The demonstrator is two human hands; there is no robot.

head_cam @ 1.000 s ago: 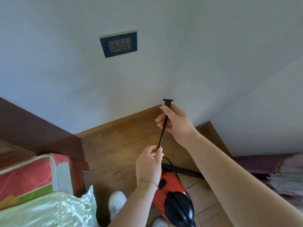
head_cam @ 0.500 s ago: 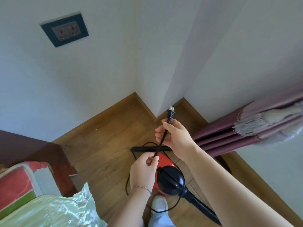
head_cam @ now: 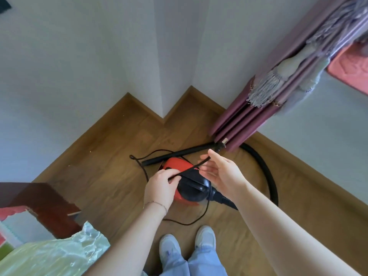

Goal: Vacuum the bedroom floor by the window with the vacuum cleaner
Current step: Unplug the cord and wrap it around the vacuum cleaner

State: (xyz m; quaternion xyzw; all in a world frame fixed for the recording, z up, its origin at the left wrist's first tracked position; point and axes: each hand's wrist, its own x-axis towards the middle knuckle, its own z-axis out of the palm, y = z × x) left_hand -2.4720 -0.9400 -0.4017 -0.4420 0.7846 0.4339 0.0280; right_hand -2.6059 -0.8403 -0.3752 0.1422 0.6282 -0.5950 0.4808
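A red and black vacuum cleaner (head_cam: pixel 175 165) sits on the wooden floor (head_cam: pixel 103 176) just in front of my feet. Its black wand (head_cam: pixel 179 155) lies behind it, and its black hose (head_cam: pixel 267 174) curves off to the right. My left hand (head_cam: pixel 161 186) pinches the black power cord (head_cam: pixel 189 169) above the vacuum. The cord runs up and to the right to my right hand (head_cam: pixel 223 174), whose fingers are spread. The cord's end only touches that hand near the thumb. More cord lies in loops on the floor around the vacuum.
A maroon curtain (head_cam: pixel 249 120) with a grey tassel hangs to the floor at the right, touching the wand's end. A dark wooden bed frame (head_cam: pixel 39 202) and green satin bedding (head_cam: pixel 49 253) fill the lower left. The wall socket (head_cam: pixel 4 5) shows at the top left corner.
My view has swung down and to the right, so the socket has slid to the top left corner. My right hand has opened off the plug, and the cord now slants lower over the vacuum.
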